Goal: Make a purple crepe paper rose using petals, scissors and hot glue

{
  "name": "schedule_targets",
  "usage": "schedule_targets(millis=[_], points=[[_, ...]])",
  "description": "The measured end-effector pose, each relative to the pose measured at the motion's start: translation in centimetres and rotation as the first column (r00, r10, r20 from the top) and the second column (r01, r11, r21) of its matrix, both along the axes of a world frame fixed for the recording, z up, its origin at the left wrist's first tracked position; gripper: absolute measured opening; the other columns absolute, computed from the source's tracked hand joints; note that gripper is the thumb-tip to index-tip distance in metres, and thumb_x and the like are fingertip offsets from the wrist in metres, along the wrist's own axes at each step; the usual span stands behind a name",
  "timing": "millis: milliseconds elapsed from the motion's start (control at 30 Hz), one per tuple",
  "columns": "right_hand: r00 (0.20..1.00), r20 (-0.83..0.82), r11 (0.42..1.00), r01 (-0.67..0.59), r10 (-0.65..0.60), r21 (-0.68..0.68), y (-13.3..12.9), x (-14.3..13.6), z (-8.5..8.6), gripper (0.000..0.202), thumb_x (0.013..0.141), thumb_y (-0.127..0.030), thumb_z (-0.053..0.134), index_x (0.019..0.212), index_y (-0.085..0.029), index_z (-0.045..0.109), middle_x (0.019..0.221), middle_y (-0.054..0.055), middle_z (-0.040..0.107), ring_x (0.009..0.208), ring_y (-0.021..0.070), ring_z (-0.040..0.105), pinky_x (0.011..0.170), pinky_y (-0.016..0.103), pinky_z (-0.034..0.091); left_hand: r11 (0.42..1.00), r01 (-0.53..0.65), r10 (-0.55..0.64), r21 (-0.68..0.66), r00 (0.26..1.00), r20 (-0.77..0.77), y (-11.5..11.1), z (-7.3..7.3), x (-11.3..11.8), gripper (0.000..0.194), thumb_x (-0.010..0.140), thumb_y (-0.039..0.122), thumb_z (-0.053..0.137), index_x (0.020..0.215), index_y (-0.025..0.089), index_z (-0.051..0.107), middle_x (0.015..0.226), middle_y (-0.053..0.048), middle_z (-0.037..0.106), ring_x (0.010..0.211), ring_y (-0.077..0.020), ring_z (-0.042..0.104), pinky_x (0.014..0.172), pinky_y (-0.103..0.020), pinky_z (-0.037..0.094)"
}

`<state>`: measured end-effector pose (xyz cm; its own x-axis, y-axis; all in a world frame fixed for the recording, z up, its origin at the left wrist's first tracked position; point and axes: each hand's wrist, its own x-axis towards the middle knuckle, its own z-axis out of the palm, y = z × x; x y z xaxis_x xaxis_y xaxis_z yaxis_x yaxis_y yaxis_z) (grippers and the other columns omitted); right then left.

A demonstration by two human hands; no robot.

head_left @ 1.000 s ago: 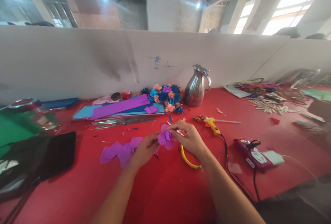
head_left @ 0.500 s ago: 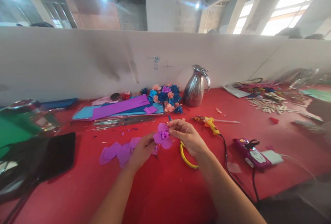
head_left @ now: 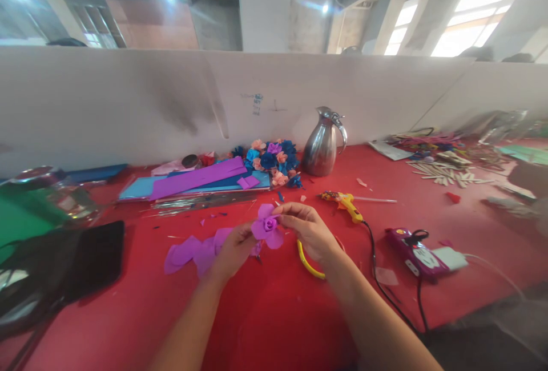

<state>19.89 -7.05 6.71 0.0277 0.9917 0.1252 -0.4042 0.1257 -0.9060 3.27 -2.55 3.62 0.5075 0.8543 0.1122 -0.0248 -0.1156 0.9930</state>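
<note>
A purple paper flower (head_left: 269, 226) with a rolled centre and spread petals is held up between both hands over the red table (head_left: 274, 314). My left hand (head_left: 236, 247) pinches it from the left and below. At its upper right edge, the thumb and forefinger of my right hand (head_left: 305, 228) are closed on a petal. Loose purple petals (head_left: 192, 252) lie on the table, partly hidden by my left hand. A yellow-handled tool (head_left: 309, 263) rests under my right wrist.
Behind are purple and blue paper sheets (head_left: 197, 178), a heap of paper flowers (head_left: 274, 160) and a steel jug (head_left: 322, 144). To the right lie a yellow glue gun (head_left: 350, 208) and a purple power strip (head_left: 417, 255); a black tablet-like object (head_left: 100, 257) is left.
The flower has shifted slightly left and tilted a little. My right hand has moved slightly down and left with it, uncovering more of the curved tool's handles.
</note>
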Motion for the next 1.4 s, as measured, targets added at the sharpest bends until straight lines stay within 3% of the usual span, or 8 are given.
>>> schedule_targets(millis=[333,600,900,1033,1233,1400], points=[[0.986,0.168,0.999,-0.003,-0.006,0.05,-0.11,-0.04,0.47,0.021,0.067,-0.037,0.077,0.069,-0.017,0.071,0.065,0.0,0.065,0.06,0.0102,0.053,0.06,0.024,0.039,0.987,0.127,-0.124,0.095,0.992,-0.031,0.12,0.25,0.1,0.03,0.077,0.037,0.062,0.057,0.016,0.054,0.053,0.003,0.05,0.051,-0.0097,0.043,0.05,-0.021,0.036],[0.988,0.135,0.997,0.073,-0.072,0.0,0.09,-0.44,0.27,0.03,0.063,-0.041,0.079,0.06,-0.016,0.062,0.056,-0.003,0.058,0.052,0.0082,0.047,0.052,0.023,0.033,0.984,0.139,-0.135,0.109,0.99,-0.038,0.05,0.17,0.16,0.027,0.077,0.032,0.061,0.056,0.017,0.053,0.054,0.003,0.048,0.052,-0.0097,0.041,0.052,-0.022,0.036],[0.998,0.047,0.999,0.036,-0.036,0.001,-0.09,-0.28,0.41,0.023,0.066,-0.037,0.079,0.069,-0.017,0.068,0.065,-0.001,0.065,0.059,0.0094,0.053,0.058,0.023,0.04,0.992,0.12,-0.12,0.039,0.993,-0.008,0.18,-0.26,-0.11,0.026,0.075,0.032,0.063,0.057,0.016,0.052,0.055,0.004,0.045,0.051,-0.0085,0.036,0.051,-0.021,0.032],[1.0,-0.011,1.0,0.004,-0.004,0.02,-0.13,-0.36,0.17,0.02,0.069,-0.034,0.077,0.078,-0.018,0.068,0.069,-0.001,0.066,0.061,0.009,0.055,0.059,0.022,0.04,0.999,0.052,-0.052,0.008,0.999,0.001,0.08,-0.36,-0.14,0.028,0.074,0.037,0.064,0.058,0.016,0.054,0.054,0.003,0.045,0.052,-0.0086,0.036,0.049,-0.021,0.031],[0.995,-0.081,0.997,-0.052,0.056,0.05,-0.34,-0.26,0.05,0.028,0.069,-0.025,0.077,0.095,-0.021,0.066,0.069,-0.003,0.062,0.06,0.0086,0.054,0.059,0.021,0.04,0.999,0.031,-0.03,-0.027,0.998,0.053,-0.12,0.09,0.05,0.03,0.068,0.036,0.07,0.054,0.015,0.054,0.051,0.004,0.047,0.05,-0.0076,0.035,0.048,-0.02,0.031],[0.991,-0.092,0.993,-0.096,0.102,0.065,-0.39,-0.15,0.0,0.031,0.068,-0.02,0.075,0.098,-0.022,0.065,0.078,0.0,0.065,0.068,0.011,0.057,0.064,0.023,0.042,1.0,-0.007,0.008,-0.022,0.998,0.059,-0.16,0.09,0.04,0.029,0.07,0.036,0.07,0.055,0.015,0.055,0.05,0.004,0.046,0.051,-0.0093,0.04,0.05,-0.021,0.035]])
